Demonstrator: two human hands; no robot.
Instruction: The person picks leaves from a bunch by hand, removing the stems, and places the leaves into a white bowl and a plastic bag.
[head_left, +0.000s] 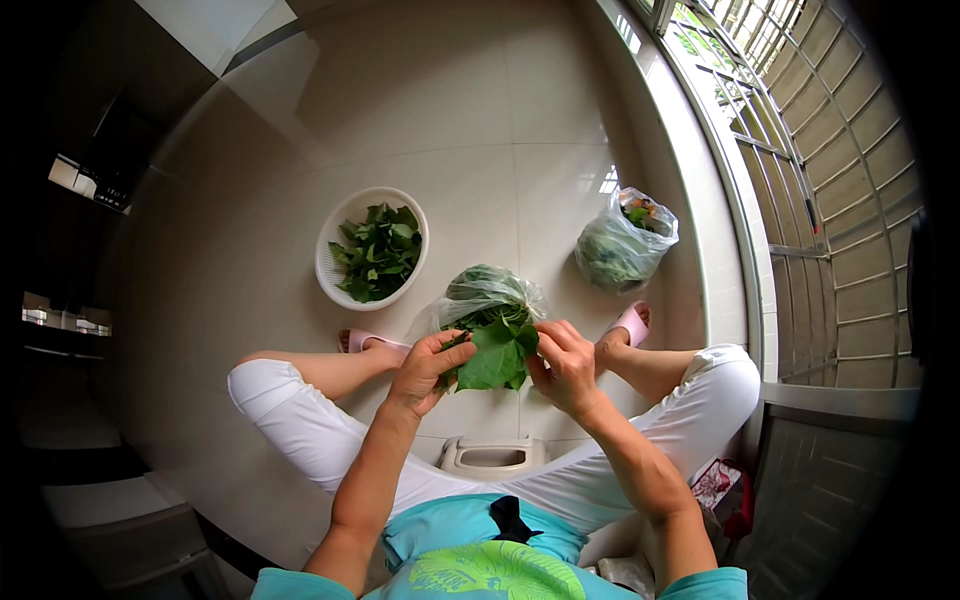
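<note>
Between my hands are broad green leaves on their stems. My left hand grips the stems, with dark stem ends showing by the thumb. At the right edge of the leaves, my right hand pinches a leaf between thumb and fingers. Just beyond my hands, a clear plastic bag of leafy greens lies on the floor, its mouth towards me. Farther off to the left is a white plastic colander with loose leaves in it.
A second clear plastic bag of greens stands at the right, near the sliding door's frame. My pink slippers rest on the tiled floor. A plastic stool is beneath me. Metal bars stand beyond the door.
</note>
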